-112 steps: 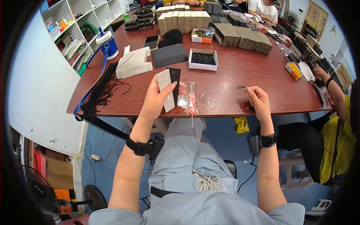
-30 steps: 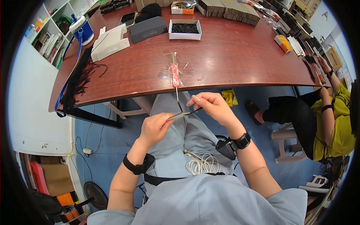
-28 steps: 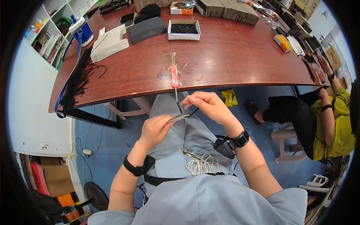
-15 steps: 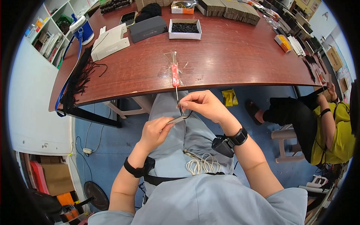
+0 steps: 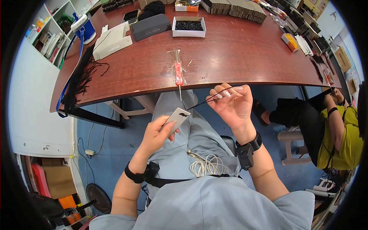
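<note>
My left hand [image 5: 158,131] is closed around a flat, light-grey rectangular piece [image 5: 177,118], tilted above my lap. A black cord [image 5: 202,102] comes out of its far end, where a small black knot or bunch of cord sits. To the right, my right hand [image 5: 234,105] pinches the cord, its palm turned toward me and the cord drawn taut between both hands. Just beyond them, a red-handled tool [image 5: 178,74] with a thin metal shaft lies under clear film at the table edge. Its shaft sticks out over the edge, apart from the cord.
On the red-brown table [image 5: 230,57] stand a white box of black bits [image 5: 188,26], a dark grey box [image 5: 151,27], a cream carton [image 5: 113,41] and a blue-white jug [image 5: 83,30]. Black cords [image 5: 76,84] hang over the left edge. A co-worker [image 5: 337,126] sits at right.
My right hand has moved right, drawing the black cord off the tool's shaft and away. My left hand has turned the grey piece so its flat face shows.
</note>
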Available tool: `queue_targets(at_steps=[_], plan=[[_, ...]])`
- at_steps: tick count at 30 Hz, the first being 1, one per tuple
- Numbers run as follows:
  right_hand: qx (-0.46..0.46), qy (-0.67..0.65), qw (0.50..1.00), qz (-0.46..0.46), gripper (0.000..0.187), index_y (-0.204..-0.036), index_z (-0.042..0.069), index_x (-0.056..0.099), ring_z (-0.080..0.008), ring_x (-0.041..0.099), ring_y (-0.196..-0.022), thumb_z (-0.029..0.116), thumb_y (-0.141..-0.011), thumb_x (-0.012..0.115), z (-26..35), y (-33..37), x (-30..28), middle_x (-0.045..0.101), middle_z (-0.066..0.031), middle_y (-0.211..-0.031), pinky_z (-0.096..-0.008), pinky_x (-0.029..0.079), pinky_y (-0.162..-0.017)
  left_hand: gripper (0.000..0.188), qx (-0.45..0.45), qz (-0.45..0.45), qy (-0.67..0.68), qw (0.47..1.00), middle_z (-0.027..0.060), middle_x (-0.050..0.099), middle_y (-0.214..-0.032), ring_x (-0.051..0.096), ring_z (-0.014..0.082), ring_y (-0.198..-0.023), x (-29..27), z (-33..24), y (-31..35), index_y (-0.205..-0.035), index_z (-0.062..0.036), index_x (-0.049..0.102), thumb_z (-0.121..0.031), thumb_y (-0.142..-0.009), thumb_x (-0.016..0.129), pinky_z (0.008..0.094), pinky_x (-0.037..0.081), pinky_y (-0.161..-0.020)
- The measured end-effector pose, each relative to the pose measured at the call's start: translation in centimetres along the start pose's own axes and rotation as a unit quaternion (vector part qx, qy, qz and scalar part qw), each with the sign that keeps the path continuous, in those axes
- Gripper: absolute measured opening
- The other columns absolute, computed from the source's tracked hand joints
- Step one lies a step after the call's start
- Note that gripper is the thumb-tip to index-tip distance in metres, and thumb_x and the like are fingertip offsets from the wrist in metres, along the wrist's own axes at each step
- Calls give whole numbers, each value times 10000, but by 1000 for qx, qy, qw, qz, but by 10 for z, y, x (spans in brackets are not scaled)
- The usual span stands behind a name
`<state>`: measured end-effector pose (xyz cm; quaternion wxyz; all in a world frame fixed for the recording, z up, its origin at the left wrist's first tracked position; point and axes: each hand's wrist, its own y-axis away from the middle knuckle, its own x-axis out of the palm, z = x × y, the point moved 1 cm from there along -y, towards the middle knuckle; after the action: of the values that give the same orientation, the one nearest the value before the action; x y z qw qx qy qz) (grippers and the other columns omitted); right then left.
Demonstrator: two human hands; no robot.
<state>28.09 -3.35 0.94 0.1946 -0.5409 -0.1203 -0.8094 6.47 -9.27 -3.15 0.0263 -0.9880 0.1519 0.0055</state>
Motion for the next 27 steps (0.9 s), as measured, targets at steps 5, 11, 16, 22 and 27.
queue_targets(at_steps=[5, 11, 16, 22, 27], plan=[[44, -9, 995, 84, 244, -939, 3, 533, -88, 405, -532, 171, -779, 455, 1, 5, 0, 585, -80, -790, -195, 362, -480, 199, -64, 26, 95, 993, 57, 566, -703, 484, 71, -508, 9, -14, -3, -969, 4, 510, -161, -884, 439, 210, 418, -482], [-156, 678, 705, 136, 526, -1159, 57, 490, -10, 456, -465, -63, -660, 608, -21, 9, 35, 619, -47, -986, -147, 377, -431, 213, -112, 4, 145, 983, 63, 558, -703, 492, 77, -509, 14, -28, 1, -989, 0, 491, -179, -888, 434, 211, 417, -474], [-231, 680, 682, 140, 342, -1016, 36, 590, -96, 615, -700, -42, -684, 616, -23, 7, 19, 645, -78, -848, -187, 469, -569, 224, -121, -2, 128, 984, 60, 554, -695, 487, 75, -505, 18, -32, 6, -976, 2, 490, -197, -890, 433, 210, 415, -473], [-304, 564, 767, -27, 101, -822, -8, 635, -103, 598, -769, -31, -733, 593, 14, 1, 25, 643, -84, -825, -217, 478, -683, 213, -146, 15, 94, 985, 53, 549, -688, 475, 68, -493, 16, -39, 11, -928, 3, 504, -193, -890, 430, 203, 399, -466], [-417, 578, 700, -42, 75, -813, -29, 604, -113, 595, -795, -54, -753, 567, 36, -3, 30, 636, -98, -839, -210, 479, -691, 194, -151, 55, 117, 980, 51, 539, -669, 462, 67, -474, 18, -58, 12, -907, 0, 498, -178, -886, 426, 199, 385, -454]])
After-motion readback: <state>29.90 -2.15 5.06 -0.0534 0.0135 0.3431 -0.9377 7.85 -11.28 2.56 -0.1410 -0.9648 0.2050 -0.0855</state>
